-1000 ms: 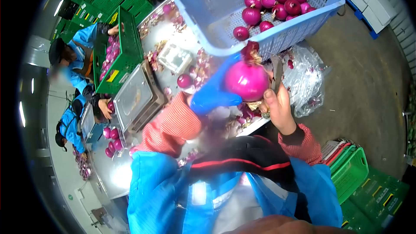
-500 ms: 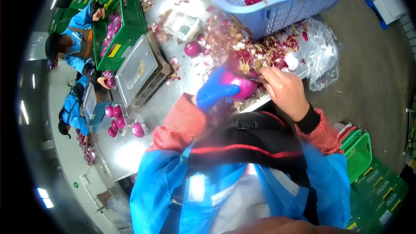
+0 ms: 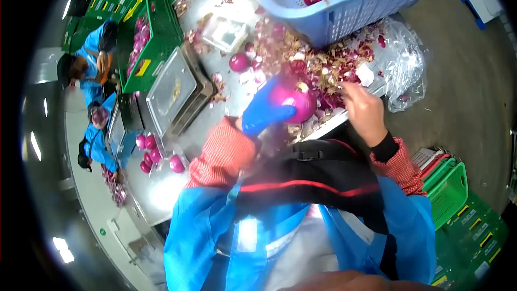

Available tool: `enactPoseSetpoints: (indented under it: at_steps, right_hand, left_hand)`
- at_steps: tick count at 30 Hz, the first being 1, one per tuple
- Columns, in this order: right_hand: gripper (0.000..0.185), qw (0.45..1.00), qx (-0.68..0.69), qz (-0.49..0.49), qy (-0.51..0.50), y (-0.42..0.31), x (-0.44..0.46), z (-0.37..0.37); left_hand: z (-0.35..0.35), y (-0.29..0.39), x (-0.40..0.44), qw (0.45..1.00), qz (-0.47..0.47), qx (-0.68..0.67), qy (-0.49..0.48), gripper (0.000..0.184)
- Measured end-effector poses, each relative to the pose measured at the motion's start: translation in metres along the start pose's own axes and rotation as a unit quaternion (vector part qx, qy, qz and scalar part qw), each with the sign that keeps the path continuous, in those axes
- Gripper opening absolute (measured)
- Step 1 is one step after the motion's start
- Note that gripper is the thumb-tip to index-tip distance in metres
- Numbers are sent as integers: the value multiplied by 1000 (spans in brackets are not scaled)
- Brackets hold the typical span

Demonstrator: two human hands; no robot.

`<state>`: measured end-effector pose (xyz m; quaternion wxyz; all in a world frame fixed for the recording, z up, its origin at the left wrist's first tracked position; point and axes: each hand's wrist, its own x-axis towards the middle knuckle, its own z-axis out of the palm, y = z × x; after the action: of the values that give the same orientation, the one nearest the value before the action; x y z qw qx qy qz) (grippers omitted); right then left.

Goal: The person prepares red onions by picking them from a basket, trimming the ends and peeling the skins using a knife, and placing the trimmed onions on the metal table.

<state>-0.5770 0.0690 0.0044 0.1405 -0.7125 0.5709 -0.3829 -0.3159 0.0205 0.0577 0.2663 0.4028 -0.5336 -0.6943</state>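
Note:
My left hand (image 3: 264, 110), in a blue glove, holds a large red onion (image 3: 301, 103) above the table edge. The onion's pale cut end faces up. To its right, my bare right hand (image 3: 366, 114) is closed in a pinch, apart from the onion. What sits between its fingertips is too small and blurred to name. Behind both hands lies a heap of onion skins (image 3: 344, 64) with dry root bits. Another red onion (image 3: 239, 62) rests on the metal table (image 3: 215, 113) to the left.
A blue basket (image 3: 350, 19) of red onions stands at the back, beside a clear plastic bag (image 3: 404, 70). Left are a scale (image 3: 180, 94), a clear punnet (image 3: 225, 33), several packed onions (image 3: 151, 156) and a green crate (image 3: 156, 37). Co-workers (image 3: 94, 70) stand beyond; green crates (image 3: 458, 237) are at right.
My right hand has drawn away from the onion to the right, and the onion's pale end now shows. A co-worker's hand has moved back from the scale.

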Motion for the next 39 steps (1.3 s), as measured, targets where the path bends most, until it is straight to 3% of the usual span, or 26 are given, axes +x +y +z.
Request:
enactPoseSetpoints:
  at_steps: [1, 3, 6, 8, 14, 17, 22, 25, 29, 33, 35, 36, 38, 39]
  right_hand:
    - [28, 1000, 4, -29, 11, -8, 1, 1]
    - [28, 996, -31, -80, -22, -25, 5, -4]
    - [31, 993, -55, -68, -78, -36, 10, -8]
    - [31, 992, -67, -59, -93, -35, 13, -6]
    - [19, 993, -29, -101, -47, -14, 12, 12]
    - [23, 995, -79, 1, -54, 28, -9, 20]
    - [29, 995, 77, 44, -34, 0, -2, 11]
    - [36, 948, 265, 145, -103, -19, 6, 6]
    - [40, 906, 370, 154, -134, -28, 15, 8]
    - [32, 854, 449, 213, -155, -28, 22, 17]
    - [28, 887, 409, 146, -157, -33, 23, 11]
    - [22, 864, 446, 117, -205, -44, 25, 0]
    - [17, 707, 645, 175, -231, -46, 21, -14]
    - [16, 600, 750, 194, -202, -36, 16, -12]
  left_hand:
    - [1, 2, 1, 998, -11, 57, 13, 90]
    - [9, 16, 2, 999, -44, -12, -13, 85]
    - [4, -7, 9, 1000, 11, 21, 17, 83]
    - [8, -1, 5, 1000, -22, 12, 8, 84]
    - [11, 15, -2, 998, -47, 7, -32, 82]
    - [8, 15, -8, 999, -17, -13, -42, 77]
    - [1, -6, 6, 999, -2, 15, -34, 78]
    - [9, -12, 8, 999, -20, -41, -21, 77]
    - [19, -18, 9, 982, -35, -184, -27, 85]
    - [22, -11, 4, 990, -6, -129, -54, 87]
    - [22, -10, 3, 1000, 17, -3, -22, 87]
    - [22, -11, 3, 1000, 18, 16, -13, 87]
    - [17, -15, 6, 1000, 11, 12, -1, 87]
    - [14, -17, 8, 1000, 2, -11, 0, 87]
